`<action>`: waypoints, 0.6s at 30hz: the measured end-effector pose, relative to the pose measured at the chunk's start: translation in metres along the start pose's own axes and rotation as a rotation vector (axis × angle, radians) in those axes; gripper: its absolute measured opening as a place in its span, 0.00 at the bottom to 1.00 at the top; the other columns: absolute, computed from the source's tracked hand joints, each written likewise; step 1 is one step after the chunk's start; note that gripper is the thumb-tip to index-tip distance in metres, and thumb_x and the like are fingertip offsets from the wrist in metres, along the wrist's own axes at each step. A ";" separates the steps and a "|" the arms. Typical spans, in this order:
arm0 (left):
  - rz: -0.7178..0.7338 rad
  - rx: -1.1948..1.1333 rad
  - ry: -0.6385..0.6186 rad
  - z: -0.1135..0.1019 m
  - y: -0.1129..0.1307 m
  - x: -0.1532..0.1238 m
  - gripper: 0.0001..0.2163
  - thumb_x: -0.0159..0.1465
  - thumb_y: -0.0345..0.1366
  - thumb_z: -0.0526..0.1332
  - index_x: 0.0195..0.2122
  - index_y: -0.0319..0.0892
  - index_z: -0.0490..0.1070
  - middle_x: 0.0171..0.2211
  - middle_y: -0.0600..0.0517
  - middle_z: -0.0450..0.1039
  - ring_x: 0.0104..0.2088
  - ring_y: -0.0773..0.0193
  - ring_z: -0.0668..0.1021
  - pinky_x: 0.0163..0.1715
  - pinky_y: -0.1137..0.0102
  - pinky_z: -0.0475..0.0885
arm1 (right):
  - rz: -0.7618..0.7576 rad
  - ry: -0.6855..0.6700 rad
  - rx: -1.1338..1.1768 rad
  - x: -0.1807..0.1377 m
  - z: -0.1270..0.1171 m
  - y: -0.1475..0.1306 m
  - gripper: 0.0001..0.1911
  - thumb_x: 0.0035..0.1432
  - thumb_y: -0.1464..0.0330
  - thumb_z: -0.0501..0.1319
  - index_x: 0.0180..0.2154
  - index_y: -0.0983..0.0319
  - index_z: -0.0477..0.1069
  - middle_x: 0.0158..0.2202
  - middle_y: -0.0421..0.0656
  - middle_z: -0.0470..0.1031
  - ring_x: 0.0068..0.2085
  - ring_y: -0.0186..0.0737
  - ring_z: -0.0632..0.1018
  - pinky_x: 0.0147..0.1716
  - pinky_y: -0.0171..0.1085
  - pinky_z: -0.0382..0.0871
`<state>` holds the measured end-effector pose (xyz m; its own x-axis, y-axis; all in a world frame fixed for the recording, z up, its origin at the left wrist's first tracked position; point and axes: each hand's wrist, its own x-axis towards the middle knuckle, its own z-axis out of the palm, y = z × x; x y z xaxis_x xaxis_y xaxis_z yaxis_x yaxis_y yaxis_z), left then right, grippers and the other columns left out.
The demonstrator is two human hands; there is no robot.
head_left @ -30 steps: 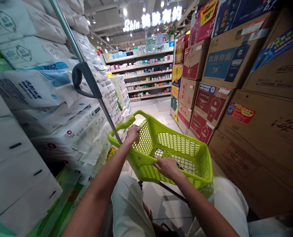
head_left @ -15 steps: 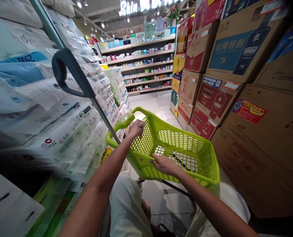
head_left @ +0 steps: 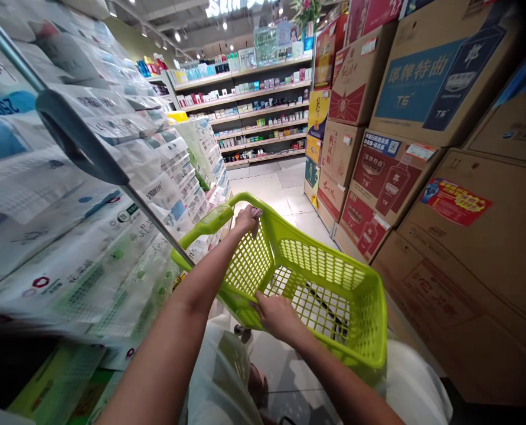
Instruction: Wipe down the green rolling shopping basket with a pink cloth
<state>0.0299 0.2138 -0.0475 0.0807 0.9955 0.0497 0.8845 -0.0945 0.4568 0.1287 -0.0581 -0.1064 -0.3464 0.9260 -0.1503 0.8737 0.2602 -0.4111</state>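
Pole (head_left: 152,217) tipped further left, left hand (head_left: 246,219) curled over basket end (head_left: 247,265), right hand (head_left: 278,316) clasping rim (head_left: 349,354)

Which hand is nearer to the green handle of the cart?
Left. The left hand is just beside the green handle; the right hand is farther, on the basket's near rim.

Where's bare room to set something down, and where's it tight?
Bare: the slatted bottom inside the green basket, bordered by its walls; and the tiled floor beyond, between stacked packs, cartons and shelves. Crowded: the basket's left end, with the left hand, right hand and pole close together.
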 end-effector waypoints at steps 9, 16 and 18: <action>0.341 0.087 -0.005 0.001 -0.009 -0.027 0.20 0.61 0.23 0.61 0.54 0.46 0.72 0.56 0.43 0.71 0.50 0.53 0.78 0.49 0.59 0.76 | 0.094 0.030 0.061 0.003 0.005 -0.012 0.21 0.75 0.55 0.44 0.54 0.54 0.71 0.40 0.50 0.83 0.43 0.52 0.84 0.40 0.42 0.71; 0.561 0.332 -0.076 -0.025 -0.021 -0.082 0.20 0.62 0.23 0.63 0.54 0.48 0.73 0.56 0.44 0.72 0.55 0.49 0.75 0.56 0.54 0.72 | 0.117 0.019 0.060 0.001 0.004 -0.018 0.23 0.75 0.56 0.42 0.53 0.55 0.71 0.40 0.51 0.83 0.41 0.51 0.85 0.40 0.43 0.72; 0.521 0.374 -0.021 -0.033 -0.027 -0.096 0.22 0.61 0.24 0.64 0.55 0.48 0.73 0.55 0.43 0.72 0.52 0.49 0.76 0.53 0.54 0.72 | 0.130 0.021 0.059 0.001 0.003 -0.020 0.23 0.75 0.55 0.42 0.52 0.56 0.71 0.40 0.52 0.83 0.42 0.52 0.85 0.40 0.44 0.73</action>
<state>-0.0166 0.1204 -0.0350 0.5491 0.8198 0.1627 0.8269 -0.5611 0.0362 0.1100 -0.0636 -0.1015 -0.2238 0.9564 -0.1876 0.8890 0.1214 -0.4415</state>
